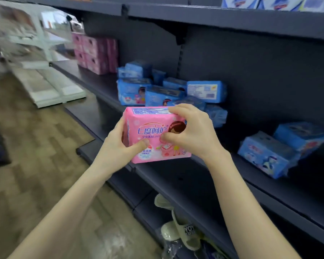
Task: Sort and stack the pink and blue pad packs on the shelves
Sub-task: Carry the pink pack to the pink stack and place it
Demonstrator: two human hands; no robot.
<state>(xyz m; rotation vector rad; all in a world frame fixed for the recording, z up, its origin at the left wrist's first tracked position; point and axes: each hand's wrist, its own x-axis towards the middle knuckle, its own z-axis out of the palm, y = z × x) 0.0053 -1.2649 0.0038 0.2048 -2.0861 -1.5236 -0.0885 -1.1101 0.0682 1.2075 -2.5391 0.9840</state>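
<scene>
Both forearms reach forward from below. The left hand [120, 144] grips the left end of a pink pad pack [154, 128], its thumb pressed across the front. The right hand [193, 131] curls its fingers over the pack's top right edge, thumb on the front. The pack is held in the air before the dark middle shelf [195, 176], just in front of a loose heap of blue pad packs [157, 90]. Stacked pink packs [95, 53] stand far left.

Pink pack [157, 134] with cartoon-girl print, blue packs [168, 90], dark grey shelf [232, 184], brown wood-pattern floor [36, 156].
</scene>
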